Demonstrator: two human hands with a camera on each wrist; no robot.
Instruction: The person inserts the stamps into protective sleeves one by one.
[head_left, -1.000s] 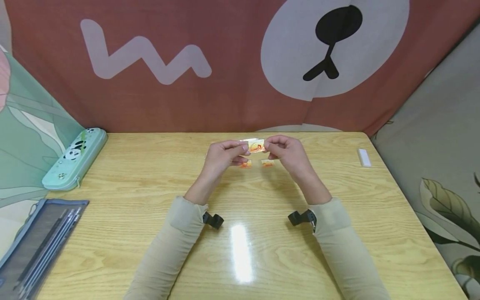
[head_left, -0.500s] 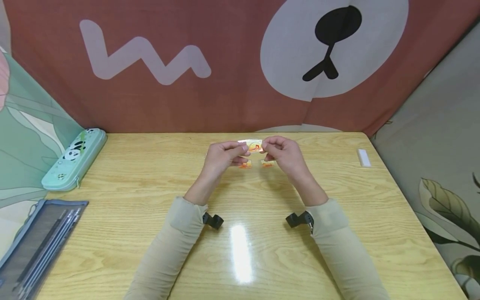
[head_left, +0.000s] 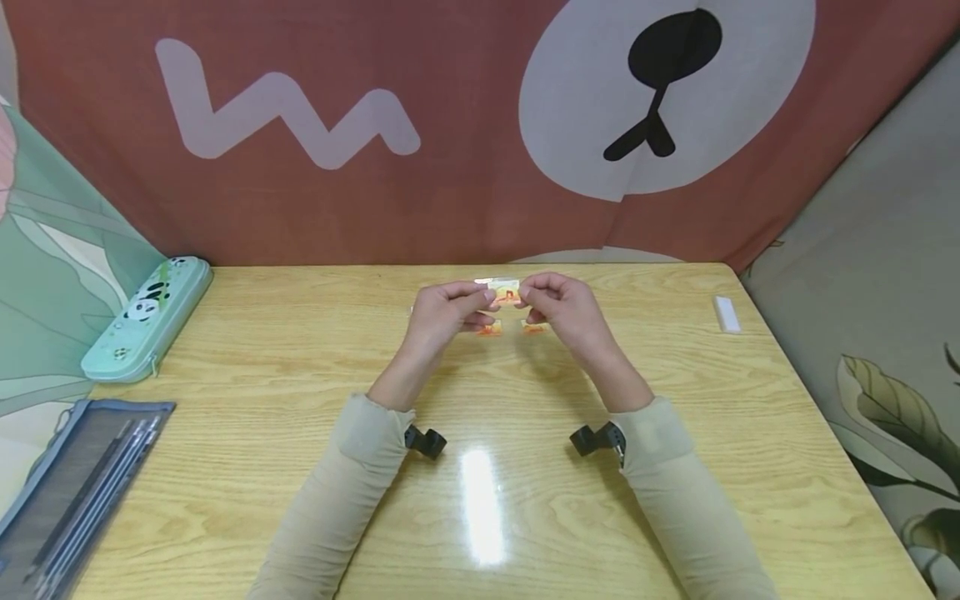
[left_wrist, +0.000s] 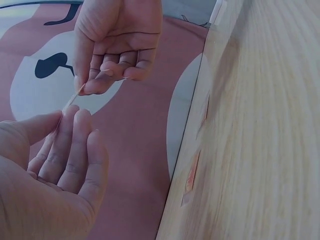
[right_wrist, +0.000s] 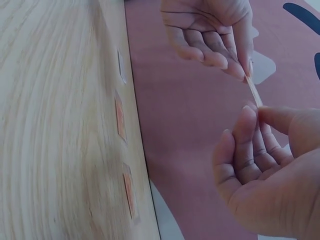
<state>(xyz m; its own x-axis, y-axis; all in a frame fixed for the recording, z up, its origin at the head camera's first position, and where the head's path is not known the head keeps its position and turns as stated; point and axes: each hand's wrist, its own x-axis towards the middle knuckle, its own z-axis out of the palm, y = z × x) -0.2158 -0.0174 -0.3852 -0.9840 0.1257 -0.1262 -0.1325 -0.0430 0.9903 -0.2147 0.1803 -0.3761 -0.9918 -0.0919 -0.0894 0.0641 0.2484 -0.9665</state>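
Both hands are raised over the far part of the table, with a small yellow-and-orange printed card point(head_left: 505, 292) between them. My left hand point(head_left: 450, 312) pinches its left side between thumb and fingers. The right hand point(head_left: 558, 304) pinches the right side in the same way. A pale, shiny strip point(head_left: 487, 281) shows along the card's upper left. In the left wrist view the card point(left_wrist: 73, 98) appears nearly edge-on, thin and flat. Two similar orange pieces, a left one point(head_left: 491, 328) and a right one point(head_left: 534, 327), lie on the table below the hands.
A whitish flat piece point(right_wrist: 121, 66) lies near the table's far edge. At the left are a mint panda pencil case point(head_left: 150, 317) and a mesh pouch point(head_left: 97, 492) with several pencils. A white block point(head_left: 727, 315) lies far right. A red curtain point(head_left: 465, 200) hangs behind.
My right hand has shifted slightly left, bringing the card left toward my left hand, which stays almost still. The card now overlaps more of the pale strip. The pieces on the table stay put.
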